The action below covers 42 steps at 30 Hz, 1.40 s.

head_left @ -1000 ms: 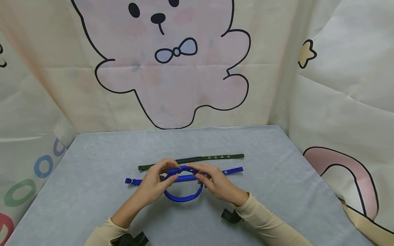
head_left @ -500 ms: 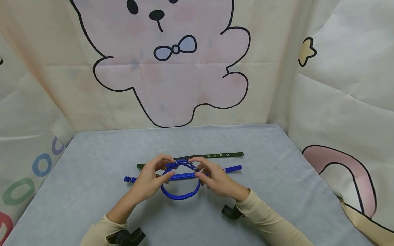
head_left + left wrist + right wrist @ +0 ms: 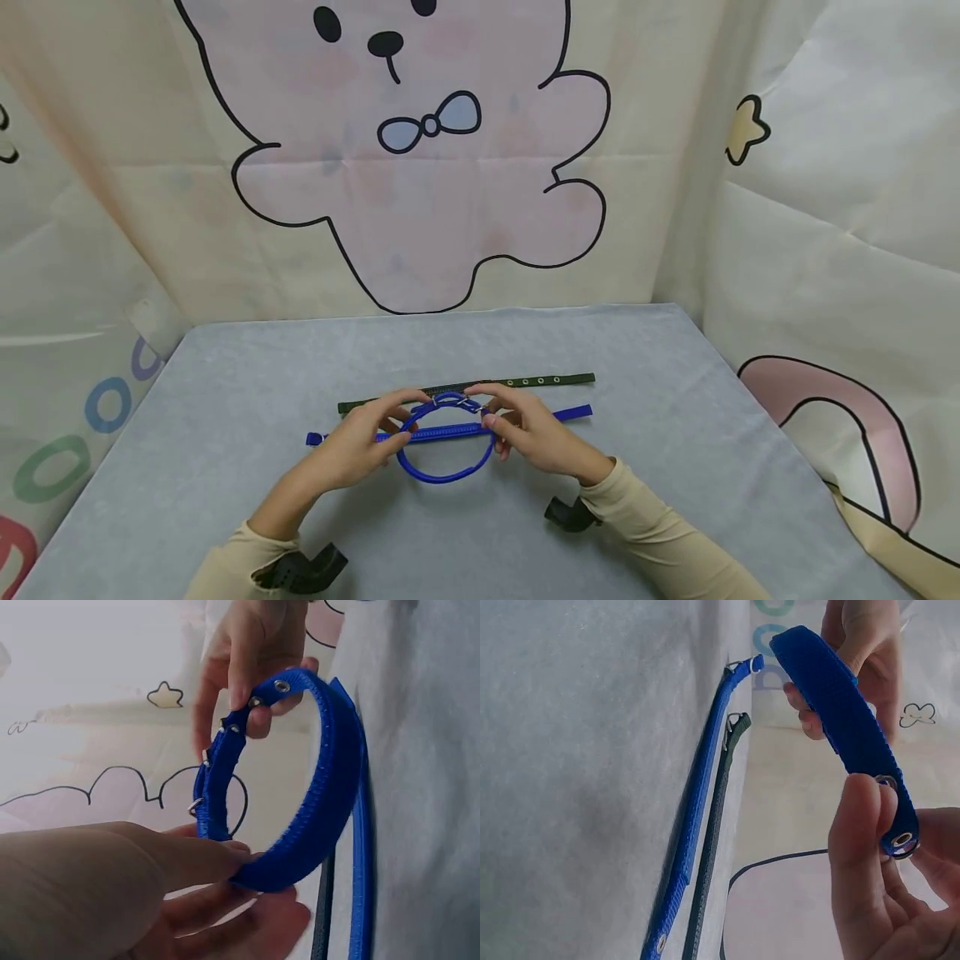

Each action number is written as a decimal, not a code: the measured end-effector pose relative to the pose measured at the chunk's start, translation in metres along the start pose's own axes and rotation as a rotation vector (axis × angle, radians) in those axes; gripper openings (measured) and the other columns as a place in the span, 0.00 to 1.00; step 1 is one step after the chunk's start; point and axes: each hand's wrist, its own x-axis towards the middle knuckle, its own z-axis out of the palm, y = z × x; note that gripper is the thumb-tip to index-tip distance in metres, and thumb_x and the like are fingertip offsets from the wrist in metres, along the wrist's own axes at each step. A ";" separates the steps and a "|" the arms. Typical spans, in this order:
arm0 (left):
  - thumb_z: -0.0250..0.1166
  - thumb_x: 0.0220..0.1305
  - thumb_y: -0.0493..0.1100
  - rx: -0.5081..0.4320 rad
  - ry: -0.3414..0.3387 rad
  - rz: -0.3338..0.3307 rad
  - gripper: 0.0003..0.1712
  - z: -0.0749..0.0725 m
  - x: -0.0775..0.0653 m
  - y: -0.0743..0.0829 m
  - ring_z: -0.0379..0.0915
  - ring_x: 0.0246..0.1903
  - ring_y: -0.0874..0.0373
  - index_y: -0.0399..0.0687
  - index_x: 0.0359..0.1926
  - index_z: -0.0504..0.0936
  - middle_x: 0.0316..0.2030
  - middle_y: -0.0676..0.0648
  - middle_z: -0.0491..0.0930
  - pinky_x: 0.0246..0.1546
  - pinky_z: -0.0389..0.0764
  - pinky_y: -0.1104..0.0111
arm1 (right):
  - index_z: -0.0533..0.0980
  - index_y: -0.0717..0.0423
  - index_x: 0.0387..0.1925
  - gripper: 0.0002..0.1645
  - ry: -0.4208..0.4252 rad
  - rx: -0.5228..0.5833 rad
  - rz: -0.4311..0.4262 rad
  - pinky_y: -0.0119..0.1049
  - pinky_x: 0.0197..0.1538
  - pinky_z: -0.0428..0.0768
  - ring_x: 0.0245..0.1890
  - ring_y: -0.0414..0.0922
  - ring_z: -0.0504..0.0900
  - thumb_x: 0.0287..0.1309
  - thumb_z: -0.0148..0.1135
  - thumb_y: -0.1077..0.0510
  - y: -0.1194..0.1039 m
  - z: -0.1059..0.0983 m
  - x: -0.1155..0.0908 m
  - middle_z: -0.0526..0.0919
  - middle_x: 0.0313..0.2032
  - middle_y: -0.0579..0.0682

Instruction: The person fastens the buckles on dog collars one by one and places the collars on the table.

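A blue collar (image 3: 441, 478), its ends joined in a loop by a metal buckle, is held up above the table between both hands. My left hand (image 3: 362, 442) pinches its left side between thumb and fingers. At the right side, my right hand (image 3: 542, 433) pinches it close to the metal eyelets, which show in the left wrist view. Below the loop a second blue collar (image 3: 697, 795) lies stretched out flat. Beyond that one, a dark green collar (image 3: 555, 381) with a row of eyelets is also laid out straight, its left part partly behind the left hand.
A pale grey cloth (image 3: 247, 375) covers the table. Fabric walls with a cartoon bear print (image 3: 450, 208) stand behind it and at both sides. Each wrist wears a black camera mount (image 3: 303, 570).
The hands have drawn slightly apart, and the collar's loop looks rounder. Fingers have shifted a little along its upper edge. Both collars on the table stay put.
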 end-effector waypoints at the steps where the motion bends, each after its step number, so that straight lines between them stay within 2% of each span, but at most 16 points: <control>1: 0.60 0.72 0.33 0.017 -0.012 -0.011 0.27 -0.001 0.000 0.000 0.83 0.45 0.47 0.60 0.67 0.71 0.53 0.33 0.81 0.26 0.83 0.71 | 0.67 0.50 0.71 0.24 -0.009 0.002 0.006 0.45 0.30 0.85 0.24 0.40 0.81 0.77 0.49 0.60 0.000 0.001 0.000 0.76 0.40 0.70; 5: 0.57 0.74 0.34 0.045 -0.069 -0.060 0.28 -0.003 -0.002 0.000 0.83 0.44 0.47 0.65 0.68 0.68 0.54 0.33 0.80 0.24 0.82 0.70 | 0.68 0.48 0.70 0.24 -0.021 -0.007 0.027 0.50 0.31 0.85 0.23 0.41 0.80 0.77 0.49 0.60 0.001 0.003 0.000 0.76 0.38 0.68; 8: 0.55 0.76 0.36 0.022 -0.103 -0.071 0.28 -0.005 -0.003 0.000 0.82 0.40 0.50 0.67 0.69 0.66 0.55 0.32 0.78 0.23 0.83 0.67 | 0.68 0.49 0.70 0.23 -0.009 -0.026 0.015 0.53 0.31 0.84 0.23 0.47 0.81 0.77 0.50 0.59 0.002 0.004 0.000 0.77 0.38 0.67; 12: 0.54 0.78 0.38 -0.037 -0.112 -0.075 0.27 -0.009 -0.004 0.000 0.81 0.37 0.53 0.67 0.71 0.65 0.56 0.31 0.76 0.24 0.84 0.63 | 0.67 0.52 0.71 0.24 -0.001 -0.027 -0.009 0.49 0.31 0.85 0.28 0.59 0.81 0.77 0.50 0.59 0.001 0.004 0.002 0.79 0.40 0.68; 14: 0.54 0.78 0.39 -0.052 -0.106 -0.077 0.26 -0.010 -0.003 0.000 0.80 0.37 0.53 0.68 0.71 0.66 0.57 0.30 0.75 0.25 0.85 0.62 | 0.67 0.54 0.71 0.25 0.000 -0.018 -0.020 0.48 0.32 0.85 0.29 0.61 0.81 0.77 0.50 0.60 0.001 0.003 0.003 0.80 0.41 0.69; 19: 0.53 0.78 0.38 -0.054 -0.090 -0.089 0.27 -0.012 -0.003 0.001 0.81 0.38 0.54 0.65 0.72 0.67 0.60 0.29 0.74 0.25 0.85 0.59 | 0.66 0.57 0.71 0.25 -0.005 -0.002 -0.023 0.45 0.27 0.83 0.29 0.59 0.82 0.76 0.51 0.60 0.002 0.004 0.003 0.81 0.42 0.68; 24: 0.53 0.77 0.36 -0.076 -0.100 -0.095 0.29 -0.013 -0.003 0.000 0.82 0.39 0.53 0.60 0.74 0.66 0.60 0.28 0.74 0.26 0.85 0.58 | 0.66 0.55 0.71 0.26 -0.023 -0.002 -0.015 0.44 0.25 0.81 0.30 0.57 0.83 0.76 0.51 0.59 0.003 0.002 0.002 0.82 0.42 0.68; 31: 0.53 0.76 0.36 -0.144 -0.128 -0.060 0.30 -0.018 -0.003 0.000 0.83 0.46 0.42 0.56 0.75 0.65 0.60 0.26 0.73 0.27 0.86 0.60 | 0.65 0.56 0.72 0.28 -0.050 0.005 -0.024 0.45 0.28 0.83 0.31 0.57 0.84 0.74 0.54 0.61 0.001 -0.003 0.002 0.83 0.46 0.70; 37: 0.53 0.76 0.35 -0.145 -0.139 -0.046 0.31 -0.019 -0.002 0.000 0.82 0.43 0.49 0.56 0.76 0.63 0.62 0.27 0.71 0.27 0.86 0.60 | 0.63 0.57 0.73 0.30 -0.050 0.007 -0.043 0.44 0.28 0.83 0.30 0.44 0.85 0.73 0.55 0.64 0.002 -0.004 0.001 0.81 0.46 0.71; 39: 0.54 0.76 0.35 -0.143 -0.138 -0.051 0.31 -0.018 -0.002 0.000 0.82 0.43 0.51 0.57 0.76 0.64 0.62 0.27 0.71 0.28 0.86 0.58 | 0.63 0.57 0.73 0.30 -0.050 0.013 -0.045 0.44 0.28 0.83 0.30 0.46 0.85 0.73 0.55 0.64 0.002 -0.004 0.001 0.81 0.47 0.72; 42: 0.54 0.76 0.34 -0.140 -0.133 -0.064 0.31 -0.018 -0.003 0.001 0.82 0.43 0.51 0.58 0.75 0.64 0.62 0.27 0.72 0.28 0.86 0.57 | 0.63 0.58 0.73 0.30 -0.058 0.020 -0.048 0.44 0.29 0.83 0.31 0.54 0.85 0.73 0.54 0.64 0.002 -0.004 0.001 0.81 0.47 0.72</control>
